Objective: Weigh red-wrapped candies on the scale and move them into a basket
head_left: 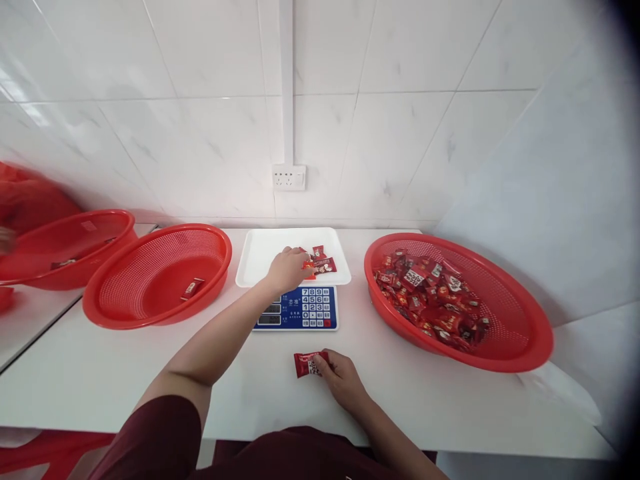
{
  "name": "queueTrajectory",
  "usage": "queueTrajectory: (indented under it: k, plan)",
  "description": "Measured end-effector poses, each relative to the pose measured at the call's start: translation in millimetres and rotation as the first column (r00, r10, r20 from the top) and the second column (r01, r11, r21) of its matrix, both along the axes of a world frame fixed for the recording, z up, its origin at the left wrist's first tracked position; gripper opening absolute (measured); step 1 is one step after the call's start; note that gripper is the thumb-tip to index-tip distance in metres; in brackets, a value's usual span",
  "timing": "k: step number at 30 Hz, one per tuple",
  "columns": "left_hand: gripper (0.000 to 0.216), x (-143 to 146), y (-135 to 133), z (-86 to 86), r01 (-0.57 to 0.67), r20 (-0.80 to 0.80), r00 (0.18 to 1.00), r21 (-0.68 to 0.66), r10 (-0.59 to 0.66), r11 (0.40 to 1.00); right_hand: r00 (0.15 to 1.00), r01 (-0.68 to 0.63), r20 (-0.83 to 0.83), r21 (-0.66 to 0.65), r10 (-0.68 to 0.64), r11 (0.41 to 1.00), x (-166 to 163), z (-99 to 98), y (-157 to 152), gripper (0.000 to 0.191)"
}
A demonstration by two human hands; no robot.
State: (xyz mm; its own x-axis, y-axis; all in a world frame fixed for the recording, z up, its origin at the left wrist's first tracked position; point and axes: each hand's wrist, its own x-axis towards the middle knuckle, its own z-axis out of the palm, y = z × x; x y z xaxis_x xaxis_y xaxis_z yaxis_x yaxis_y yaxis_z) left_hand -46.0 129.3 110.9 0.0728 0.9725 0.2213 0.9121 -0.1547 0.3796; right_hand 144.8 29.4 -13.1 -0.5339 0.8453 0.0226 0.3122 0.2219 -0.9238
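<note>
My left hand [289, 268] reaches over the white tray [257, 257] of a digital scale. Its fingers are apart at the left side of several small red-wrapped candies [325, 265], touching or just above them; the fingertips partly cover the nearest ones. Below the scale, near the table's front, my right hand [343, 379] is closed on a red candy packet [305, 364] with white and dark print. The thumb lies on top of the packet and hides its right end. The scale's blue keypad panel [295, 309] faces me, its display partly behind my left forearm.
To the right, a red basket [525, 340] holds a heap of wrapped candies. On the left, another red basket [150, 293] contains one wrapped piece [192, 289]. Farther left stands a further red basket [113, 223], near another person's blurred hand [6, 240]. A tiled wall with a socket [289, 177] rises behind.
</note>
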Motion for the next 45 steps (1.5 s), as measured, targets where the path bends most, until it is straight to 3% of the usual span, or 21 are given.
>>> queueTrajectory:
  k: [4, 8, 11, 17, 23, 28, 34, 37, 40, 42, 45]
  plan:
    - [0.019, 6.9, 19.4, -6.2, -0.041, 0.013, 0.999, -0.043, 0.042, 0.998, 1.0, 0.005, -0.018, -0.012, -0.005, 1.0, 1.5, -0.2, -0.7, 0.039]
    - [0.015, 2.6, 21.5, -9.9, -0.059, 0.098, 0.993, -0.061, 0.064, 0.996, 1.0, -0.01, -0.008, -0.014, 0.01, 1.0, 1.4, 0.5, -0.3, 0.038]
    - [0.007, -8.2, 19.3, -9.0, -0.076, 0.196, 0.976, -0.095, 0.094, 0.993, 1.0, -0.013, 0.012, -0.013, 0.013, 1.0, 0.8, -0.3, 0.3, 0.038]
    - [0.021, -43.5, 13.8, 2.3, -0.074, 0.316, 0.94, -0.184, 0.13, 0.98, 0.999, -0.029, 0.017, -0.021, 0.03, 0.999, 0.6, -1.3, 0.6, 0.038]
    - [0.02, -50.1, 17.3, 4.3, -0.115, 0.197, 0.965, -0.281, 0.174, 0.953, 0.999, -0.026, 0.026, -0.021, 0.027, 0.999, 0.8, -0.9, 0.7, 0.038]
    - [0.021, -49.7, 26.5, -0.3, -0.192, 0.083, 0.971, -0.284, 0.224, 0.939, 1.0, -0.018, 0.023, -0.022, 0.018, 1.0, 0.6, -0.3, 0.9, 0.038]
    - [0.013, -43.4, 27.5, 0.4, -0.179, 0.066, 0.976, -0.289, 0.206, 0.941, 0.999, -0.024, 0.032, -0.018, 0.024, 1.0, 1.4, 0.9, 0.1, 0.039]
    - [0.016, -44.7, 16.9, 9.9, -0.203, 0.064, 0.972, -0.25, 0.225, 0.947, 0.999, -0.026, 0.038, -0.016, 0.027, 1.0, 1.6, 1.2, 0.2, 0.038]
    - [0.019, -62.9, -7.6, 28.4, -0.303, 0.046, 0.949, -0.136, 0.312, 0.943, 0.999, -0.038, 0.035, -0.009, 0.038, 0.999, 1.6, 1.0, 0.5, 0.039]
    - [0.02, -84.6, -30.5, 42.6, -0.43, 0.019, 0.902, -0.018, 0.431, 0.903, 0.998, -0.051, 0.027, -0.006, 0.052, 0.999, 1.4, 0.5, 0.8, 0.039]
    - [0.022, -120.8, -65.2, 57.1, -0.617, -0.106, 0.779, 0.041, 0.618, 0.786, 0.998, -0.053, 0.036, -0.021, 0.053, 0.998, 0.6, -0.9, 1.4, 0.041]
